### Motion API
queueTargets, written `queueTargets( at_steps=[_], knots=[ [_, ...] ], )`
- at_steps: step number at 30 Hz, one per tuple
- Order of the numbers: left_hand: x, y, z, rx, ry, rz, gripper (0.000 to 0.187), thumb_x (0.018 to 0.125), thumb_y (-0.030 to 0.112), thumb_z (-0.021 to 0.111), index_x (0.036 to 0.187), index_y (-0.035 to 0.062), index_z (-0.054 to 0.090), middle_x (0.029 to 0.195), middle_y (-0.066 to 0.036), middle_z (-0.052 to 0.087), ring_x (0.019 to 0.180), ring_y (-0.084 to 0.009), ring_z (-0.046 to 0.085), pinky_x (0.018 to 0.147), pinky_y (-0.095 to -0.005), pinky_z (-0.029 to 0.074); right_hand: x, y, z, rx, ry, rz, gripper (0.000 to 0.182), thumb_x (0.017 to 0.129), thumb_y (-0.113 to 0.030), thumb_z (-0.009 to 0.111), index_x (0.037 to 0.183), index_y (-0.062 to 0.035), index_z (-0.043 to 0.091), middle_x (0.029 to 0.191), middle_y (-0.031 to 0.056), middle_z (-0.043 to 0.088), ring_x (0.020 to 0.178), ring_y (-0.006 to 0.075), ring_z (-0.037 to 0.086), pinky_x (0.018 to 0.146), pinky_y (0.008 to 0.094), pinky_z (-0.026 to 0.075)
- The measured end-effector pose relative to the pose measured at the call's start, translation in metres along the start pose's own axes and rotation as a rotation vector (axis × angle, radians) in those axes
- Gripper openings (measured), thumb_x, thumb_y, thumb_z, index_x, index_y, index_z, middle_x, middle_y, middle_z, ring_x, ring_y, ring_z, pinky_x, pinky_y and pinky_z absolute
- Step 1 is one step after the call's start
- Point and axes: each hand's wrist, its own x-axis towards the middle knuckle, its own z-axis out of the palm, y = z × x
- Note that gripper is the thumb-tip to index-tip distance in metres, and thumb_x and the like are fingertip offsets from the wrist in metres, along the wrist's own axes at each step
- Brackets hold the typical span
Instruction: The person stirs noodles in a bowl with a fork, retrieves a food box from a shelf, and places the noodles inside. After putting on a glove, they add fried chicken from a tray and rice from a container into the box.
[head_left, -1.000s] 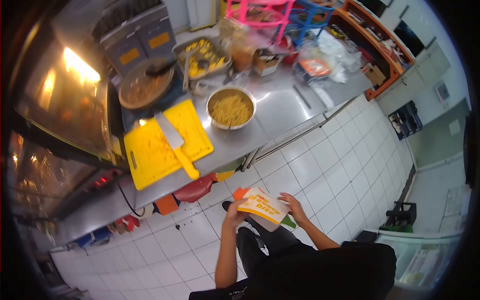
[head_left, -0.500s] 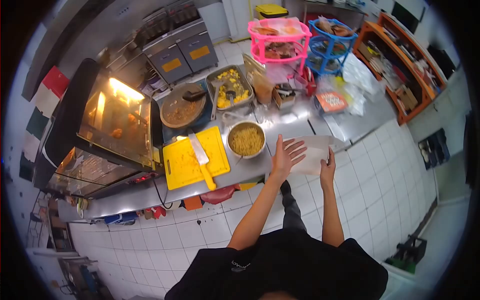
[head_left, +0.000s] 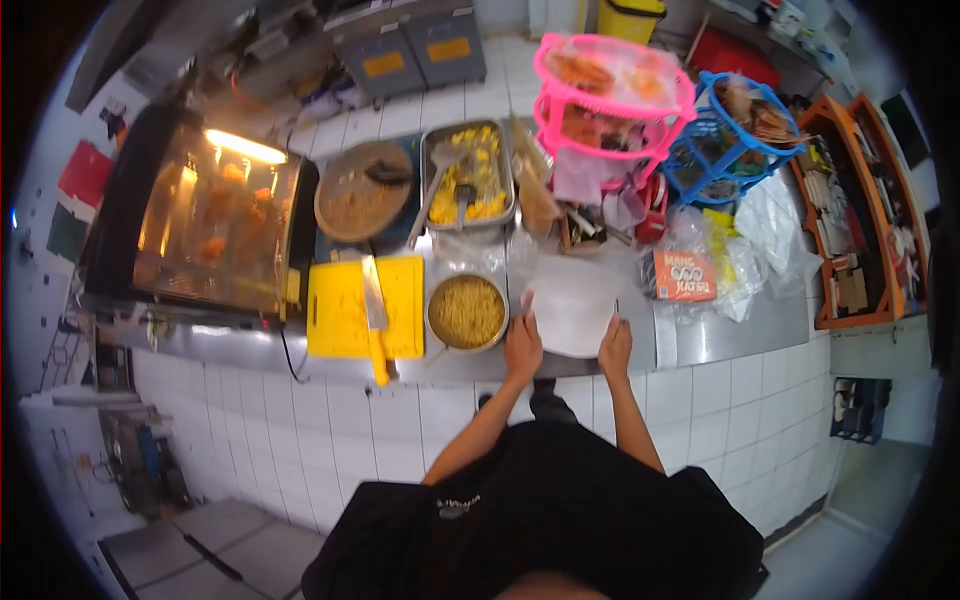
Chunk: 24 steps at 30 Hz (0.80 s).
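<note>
A white paper sheet (head_left: pixel 570 310) is spread over the steel counter, held by its two sides. My left hand (head_left: pixel 522 348) pinches the left edge, and my right hand (head_left: pixel 615 347) grips the right edge with the thumb on top. Just left of my left hand stands a metal bowl of noodles or rice (head_left: pixel 468 312), its exact content hard to tell. Beyond that is a yellow cutting board (head_left: pixel 340 315) with a yellow-handled knife (head_left: pixel 374 300) lying across it.
A glass warmer (head_left: pixel 220 220) stands at the left. Behind lie a round pan (head_left: pixel 350 215), a tray of yellow food (head_left: pixel 480 170), a pink basket rack (head_left: pixel 615 110) and a blue one (head_left: pixel 720 140). Plastic bags and a printed orange packet (head_left: pixel 685 275) sit to the right.
The paper has swung left over the counter and now lies flatter. My left hand, spread before, has closed on its left edge; my right hand keeps hold. The camera view has turned.
</note>
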Motion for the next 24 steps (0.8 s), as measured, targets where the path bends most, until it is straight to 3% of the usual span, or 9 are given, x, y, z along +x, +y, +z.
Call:
queueTargets(
  at_steps=[1, 4, 7, 9, 12, 15, 17, 22, 24],
  knots=[
    [0.008, 0.005, 0.002, -0.010, -0.014, -0.085, 0.042, 0.098, 0.035, 0.032, 0.103, 0.0006, 0.055, 0.098, -0.027, 0.058, 0.093, -0.0459, 0.052, 0.082, -0.0499, 0.041, 0.006, 0.002, 0.001, 0.084, 0.003, 0.026, 0.041, 0.099, -0.027, 0.034, 0.096, 0.0086, 0.054, 0.088, 0.0247, 0.055, 0.085, 0.0421, 0.051, 0.078, 0.0448, 0.041],
    [0.018, 0.001, 0.010, -0.143, 0.078, -0.040, 0.043, 0.099, 0.035, 0.031, 0.117, 0.0015, 0.051, 0.102, -0.029, 0.056, 0.096, -0.0475, 0.050, 0.087, -0.0497, 0.039, 0.010, 0.001, 0.003, 0.305, 0.016, 0.185, 0.039, 0.097, -0.028, 0.039, 0.095, 0.0081, 0.054, 0.090, 0.0231, 0.058, 0.084, 0.0356, 0.054, 0.080, 0.0406, 0.042],
    [0.015, 0.000, 0.013, -0.160, 0.062, 0.026, 0.045, 0.099, 0.034, 0.031, 0.121, 0.0008, 0.050, 0.105, -0.027, 0.056, 0.101, -0.0438, 0.050, 0.090, -0.0469, 0.038, -0.001, 0.033, 0.002, 0.249, -0.003, 0.241, 0.038, 0.094, -0.027, 0.045, 0.097, 0.0079, 0.058, 0.095, 0.0228, 0.061, 0.089, 0.0320, 0.058, 0.081, 0.0374, 0.043],
    [0.022, 0.002, 0.016, -0.202, 0.080, 0.094, 0.045, 0.099, 0.033, 0.030, 0.121, 0.0001, 0.051, 0.107, -0.026, 0.056, 0.103, -0.0412, 0.049, 0.092, -0.0449, 0.037, 0.008, 0.023, -0.007, 0.193, -0.027, 0.168, 0.036, 0.091, -0.027, 0.050, 0.099, 0.0058, 0.063, 0.093, 0.0226, 0.065, 0.087, 0.0318, 0.062, 0.078, 0.0359, 0.045],
    [0.018, -0.013, 0.020, -0.163, 0.146, 0.155, 0.042, 0.098, 0.030, 0.038, 0.123, 0.0000, 0.053, 0.104, -0.024, 0.059, 0.096, -0.0366, 0.054, 0.089, -0.0418, 0.040, 0.005, -0.012, -0.024, 0.055, 0.007, 0.231, 0.032, 0.088, -0.025, 0.054, 0.096, 0.0031, 0.067, 0.085, 0.0214, 0.066, 0.079, 0.0310, 0.065, 0.073, 0.0351, 0.047],
    [0.016, -0.004, 0.001, -0.382, 0.019, -0.010, 0.037, 0.093, 0.028, 0.051, 0.114, -0.0008, 0.061, 0.093, -0.018, 0.063, 0.082, -0.0286, 0.059, 0.080, -0.0368, 0.045, 0.006, -0.025, -0.035, 0.021, 0.052, 0.236, 0.031, 0.086, -0.025, 0.056, 0.089, 0.0038, 0.067, 0.073, 0.0186, 0.066, 0.068, 0.0245, 0.064, 0.067, 0.0329, 0.048],
    [0.018, -0.009, 0.005, -0.372, 0.005, 0.027, 0.035, 0.093, 0.027, 0.051, 0.111, -0.0016, 0.062, 0.092, -0.017, 0.063, 0.081, -0.0283, 0.059, 0.078, -0.0365, 0.045, 0.014, -0.025, -0.037, 0.043, 0.047, 0.251, 0.029, 0.085, -0.023, 0.058, 0.081, 0.0053, 0.066, 0.063, 0.0134, 0.062, 0.059, 0.0149, 0.056, 0.060, 0.0302, 0.046],
    [0.019, 0.002, -0.002, -0.221, -0.024, 0.105, 0.036, 0.092, 0.029, 0.052, 0.096, -0.0043, 0.064, 0.088, -0.017, 0.062, 0.080, -0.0280, 0.060, 0.074, -0.0366, 0.045, 0.022, -0.007, -0.040, 0.272, -0.127, 0.475, 0.024, 0.084, -0.020, 0.057, 0.086, 0.0028, 0.066, 0.068, 0.0059, 0.060, 0.062, 0.0114, 0.053, 0.054, 0.0283, 0.043],
    [0.018, 0.015, -0.010, -0.256, -0.122, -0.068, 0.041, 0.091, 0.038, 0.051, 0.092, -0.0007, 0.065, 0.089, -0.023, 0.063, 0.086, -0.0367, 0.061, 0.078, -0.0421, 0.046, 0.023, -0.003, -0.041, 0.395, -0.155, 0.539, 0.023, 0.084, -0.019, 0.057, 0.089, 0.0017, 0.066, 0.071, 0.0040, 0.060, 0.064, 0.0110, 0.053, 0.053, 0.0276, 0.042]
  ],
)
